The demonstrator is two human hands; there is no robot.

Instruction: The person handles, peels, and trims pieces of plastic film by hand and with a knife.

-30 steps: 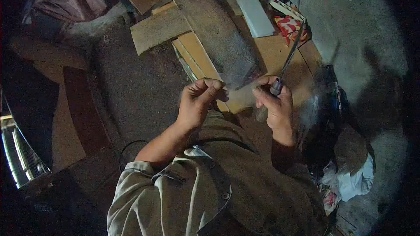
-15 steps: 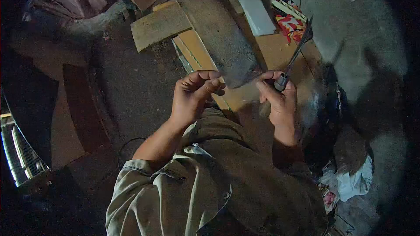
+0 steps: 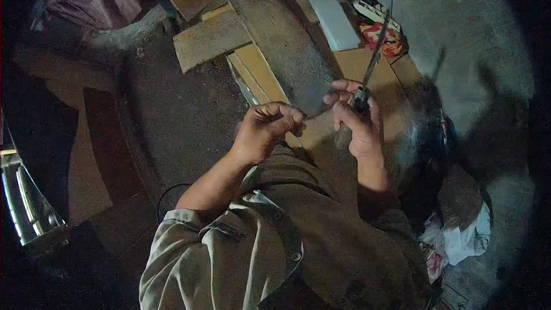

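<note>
My left hand [image 3: 268, 129] is closed in a pinch over my lap, its fingertips pressed together; whatever they hold is too small to make out. A little to the right, my right hand [image 3: 359, 120] is closed round the handle of a long thin metal tool [image 3: 376, 57], whose shaft points up and away. The thumb and index finger of that hand are apart. Beyond both hands lies a dark, worn slab [image 3: 287, 34] on brown boards.
A white flat piece [image 3: 334, 23] lies behind the slab, beside a red and yellow cloth [image 3: 383, 39]. A wooden board [image 3: 211, 41] juts out at the left. White plastic bags [image 3: 468, 235] lie at the lower right. Dark cloth [image 3: 94, 0] hangs at the upper left.
Since half a second ago my left hand has moved slightly right and down, and my right hand slightly left. The right index finger has lifted away from the thumb.
</note>
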